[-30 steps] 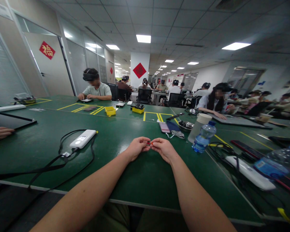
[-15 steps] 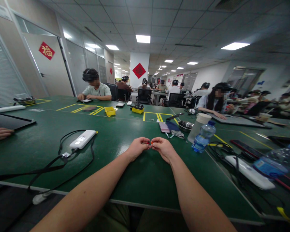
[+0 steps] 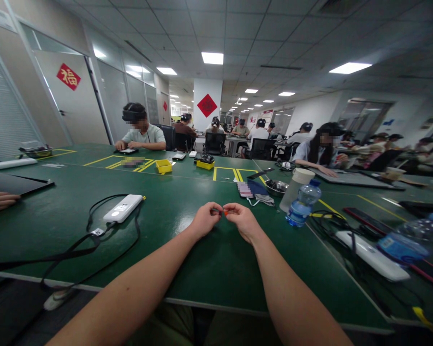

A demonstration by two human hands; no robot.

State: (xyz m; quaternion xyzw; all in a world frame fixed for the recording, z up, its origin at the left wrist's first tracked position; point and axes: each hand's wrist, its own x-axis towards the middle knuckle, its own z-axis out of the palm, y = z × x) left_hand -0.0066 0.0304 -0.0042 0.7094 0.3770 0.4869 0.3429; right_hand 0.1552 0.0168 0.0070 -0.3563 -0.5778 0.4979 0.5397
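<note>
Above the green table [image 3: 187, 197], my left hand [image 3: 206, 220] and my right hand [image 3: 242, 221] meet at the fingertips. Both have their thumb and fingers closed in a pinch. A tiny orange-red piece [image 3: 226, 212] shows at the tips of my right fingers; its kind is too small to make out. Something dark seems to sit at my left fingertips, mostly hidden by them.
To the right stand a blue-labelled water bottle [image 3: 303, 204] and a pale tumbler [image 3: 296, 188], near a metal bowl [image 3: 276, 187]. A white power bank [image 3: 124, 208] with black cables lies left. Yellow trays [image 3: 163, 166] sit farther back. Other people work around the table.
My fingers have shifted slightly around the small piece, and the dark red bit seen earlier at my left fingertips is now less visible. Both hands stay in nearly the same place.
</note>
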